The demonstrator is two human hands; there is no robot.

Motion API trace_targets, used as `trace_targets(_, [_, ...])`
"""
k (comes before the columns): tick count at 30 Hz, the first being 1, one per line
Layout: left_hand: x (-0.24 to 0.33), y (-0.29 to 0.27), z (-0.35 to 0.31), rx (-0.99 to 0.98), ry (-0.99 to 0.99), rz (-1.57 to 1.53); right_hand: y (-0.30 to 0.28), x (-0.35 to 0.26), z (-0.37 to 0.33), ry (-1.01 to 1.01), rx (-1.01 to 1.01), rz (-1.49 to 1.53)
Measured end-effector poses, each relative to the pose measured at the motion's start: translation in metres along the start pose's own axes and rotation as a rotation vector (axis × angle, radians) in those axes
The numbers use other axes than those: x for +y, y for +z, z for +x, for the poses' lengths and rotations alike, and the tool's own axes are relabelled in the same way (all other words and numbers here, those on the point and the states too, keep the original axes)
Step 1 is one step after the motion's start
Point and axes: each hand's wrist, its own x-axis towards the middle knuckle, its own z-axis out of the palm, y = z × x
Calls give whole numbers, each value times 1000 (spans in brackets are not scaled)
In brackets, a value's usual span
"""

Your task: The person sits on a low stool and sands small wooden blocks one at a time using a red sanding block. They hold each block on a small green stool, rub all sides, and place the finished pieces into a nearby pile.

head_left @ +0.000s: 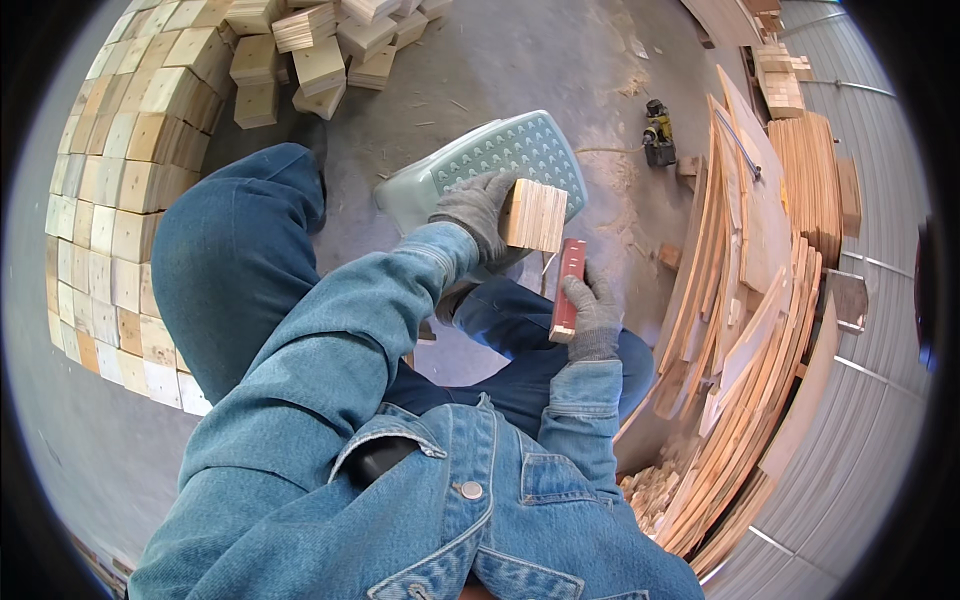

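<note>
Left fingers [488,193] clasping block [539,217], right [592,298] clasping bar [567,284]

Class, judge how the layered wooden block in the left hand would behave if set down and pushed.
The wooden block is probably stiff, its layers looking tightly packed. Flat faces and squared corners suggest sliding, not rolling.

A yellow-and-black drill [657,135] rests on the floor [560,60] near wooden boards [768,225] beside ribbed grey panelling [880,215].
</note>
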Motion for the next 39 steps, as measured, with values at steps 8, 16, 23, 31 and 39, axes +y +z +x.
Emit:
trace_targets(8, [-5, 5, -1, 24, 35, 12, 25, -45, -1, -250, 89, -108])
trace_targets(16, [3, -3, -5, -1, 13, 15, 3, -35, 33, -160, -49, -87])
trace_targets(23, [14, -15, -4, -96, -51, -4, 8, -42, 42, -61, -217, 24])
trace_targets(31, [1, -8, -1, -104, -35, -134, 10, -39, 38, -7, -217, 144])
trace_targets(39, [-13, 20, 7, -44, -50, -584, 19, -32, 35, -159, -287, 249])
